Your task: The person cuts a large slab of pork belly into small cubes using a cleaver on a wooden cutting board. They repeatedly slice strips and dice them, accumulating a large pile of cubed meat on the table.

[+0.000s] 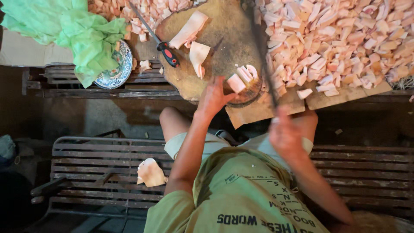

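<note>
My left hand (213,98) presses on a pale pink strip of fat (241,77), partly sliced, at the near edge of a round wooden chopping block (224,47). My right hand (286,131) grips a long dark knife (263,56), blurred by motion, whose blade runs up just to the right of the strip. Two bigger slabs of fat (189,28) lie further back on the block. A large heap of cut fat pieces (345,39) covers the board on the right.
A sharpening steel with a red and black handle (166,51) lies on the block's left side. A green cloth (73,30) drapes over a blue patterned plate (118,69). One loose piece of fat (151,172) rests on a slatted bench (99,168) below.
</note>
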